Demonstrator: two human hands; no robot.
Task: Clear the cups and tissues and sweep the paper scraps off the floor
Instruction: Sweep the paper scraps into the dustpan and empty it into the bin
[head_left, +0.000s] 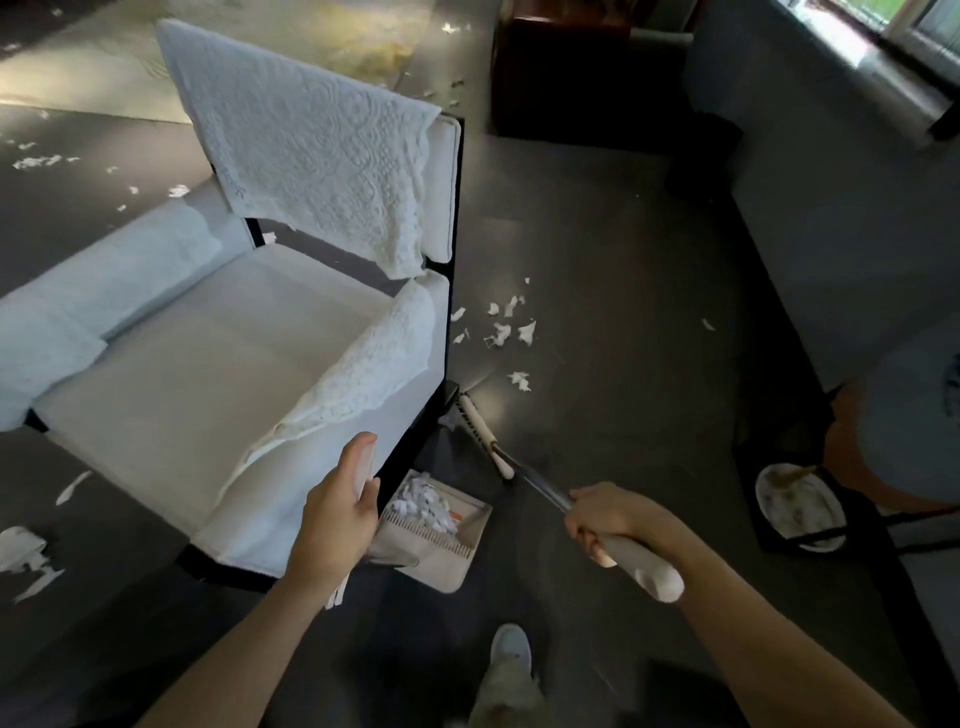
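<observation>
**Two hands, one broom, one dustpan**

Left hand (337, 512) is wrapped round the pale upright handle of the one dustpan (457, 551). The pan sits just right of that hand and holds a heap of scraps. Right hand (608, 525) clenches the grip of the one broom (540, 491). The broom head lies ahead of that hand, at the corner of the one armchair (208, 374). Roughly nine loose paper scraps (501, 335) lie beyond the head, with more left of the left hand.

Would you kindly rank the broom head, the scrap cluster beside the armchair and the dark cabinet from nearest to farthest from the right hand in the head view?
From the right hand:
1. Broom head, just ahead, at the armchair's corner.
2. Scrap cluster, farther ahead, right of the armchair.
3. Dark cabinet, far back.
</observation>
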